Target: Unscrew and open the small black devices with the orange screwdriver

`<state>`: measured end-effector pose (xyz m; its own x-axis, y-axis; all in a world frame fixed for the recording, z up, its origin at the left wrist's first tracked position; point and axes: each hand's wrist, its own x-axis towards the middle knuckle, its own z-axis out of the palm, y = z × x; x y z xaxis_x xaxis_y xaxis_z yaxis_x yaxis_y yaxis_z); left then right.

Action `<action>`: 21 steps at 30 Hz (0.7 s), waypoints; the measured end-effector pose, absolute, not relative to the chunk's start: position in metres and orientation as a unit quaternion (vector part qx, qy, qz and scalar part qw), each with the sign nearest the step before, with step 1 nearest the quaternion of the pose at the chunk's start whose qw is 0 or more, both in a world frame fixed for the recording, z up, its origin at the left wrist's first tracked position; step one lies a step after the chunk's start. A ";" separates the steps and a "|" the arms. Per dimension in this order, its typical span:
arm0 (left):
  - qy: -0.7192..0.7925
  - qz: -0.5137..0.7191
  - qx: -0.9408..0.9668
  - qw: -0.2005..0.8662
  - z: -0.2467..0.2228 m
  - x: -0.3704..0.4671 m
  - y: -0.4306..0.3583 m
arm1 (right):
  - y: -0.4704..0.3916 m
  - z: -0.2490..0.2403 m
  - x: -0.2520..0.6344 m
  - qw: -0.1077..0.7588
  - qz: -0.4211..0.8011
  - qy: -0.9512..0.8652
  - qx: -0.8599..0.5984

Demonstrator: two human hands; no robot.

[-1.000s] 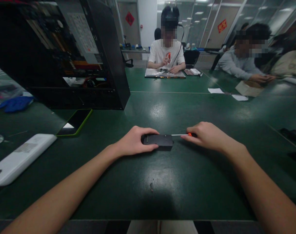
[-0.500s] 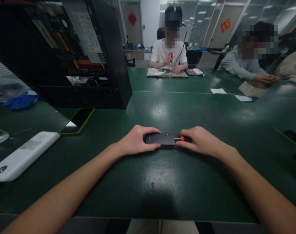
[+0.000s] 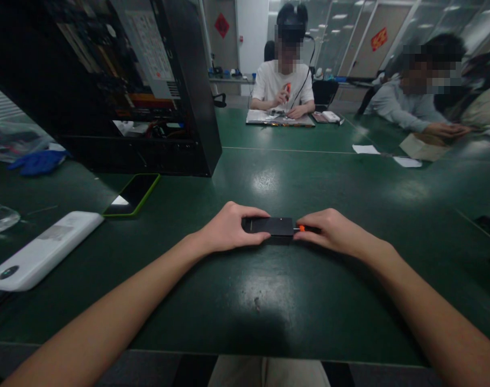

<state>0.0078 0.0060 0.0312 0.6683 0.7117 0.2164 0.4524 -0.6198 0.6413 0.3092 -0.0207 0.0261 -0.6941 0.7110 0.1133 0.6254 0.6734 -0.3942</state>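
My left hand (image 3: 236, 228) grips the left end of a small black rectangular box (image 3: 280, 227) on the green table, thumb along its near side and fingers along the far side. My right hand (image 3: 327, 228) is closed around a screwdriver (image 3: 302, 229) with an orange and black handle. The screwdriver lies level, and its thin metal shaft points left at the right end of the box. Whether the tip sits inside the box or only touches it, I cannot tell.
An open black computer case (image 3: 180, 107) stands at the back left. In front of it lie a green-edged phone (image 3: 134, 194), a white elongated device (image 3: 47, 250) and a blue glove (image 3: 38, 162). Across the green table (image 3: 329, 306) sit other people, one working over a board (image 3: 261, 117).
The screwdriver shaft shows a shorter length between the box and my right hand. The whole view has shifted slightly; both hands keep their hold.
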 end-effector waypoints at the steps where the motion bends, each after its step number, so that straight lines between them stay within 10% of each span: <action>1: 0.333 0.233 0.872 0.272 0.032 0.008 0.006 | -0.020 0.025 0.309 0.131 0.169 -0.905 -0.367; 21: 0.344 0.264 0.859 0.272 0.045 -0.004 0.012 | -0.014 0.032 0.325 0.139 0.123 -0.892 -0.412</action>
